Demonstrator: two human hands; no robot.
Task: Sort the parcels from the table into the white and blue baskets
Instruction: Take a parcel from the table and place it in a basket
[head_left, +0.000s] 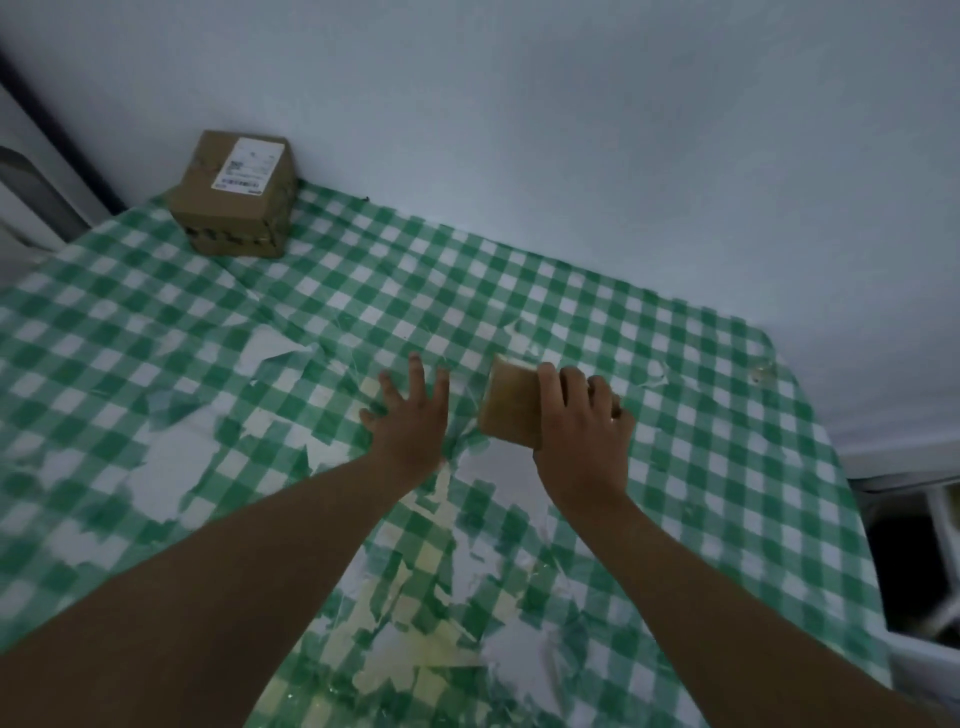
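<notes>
The right hand (582, 415) grips a small cardboard parcel (511, 402), seemingly light and stiff, by its sides near the tabletop's (727, 415) right edge, while the left hand (410, 415) lies spread flat

Parcels: we count two, a large brown box (236, 195) with a white label at the far corner, and a small brown parcel (511, 402) near the middle.
Hands: we see two, the left hand (410, 415) and the right hand (584, 423).
Counter (675, 364): one, under a green checked cloth.
Baskets: we can make out one white basket (935, 670) at the right edge.
</notes>
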